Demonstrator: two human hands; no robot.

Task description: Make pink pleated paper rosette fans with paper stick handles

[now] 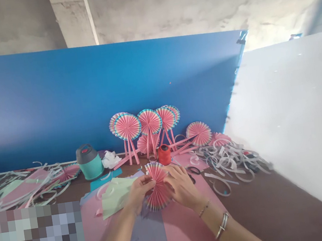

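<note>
A pleated pink paper fan [157,186] is pinched at its middle between both my hands, above pink and grey paper sheets [176,230]. My left hand [139,194] grips its left side with fingers closed. My right hand [181,186], with bracelets on the wrist, holds the right side with fingers pressed on the folds.
Finished pink fans on sticks [149,128] lean against a blue board [85,95]. A red thread spool [164,154], a teal container [89,161], scissors [192,171] and curled paper strips [229,158] lie around. A white board [298,117] stands at the right.
</note>
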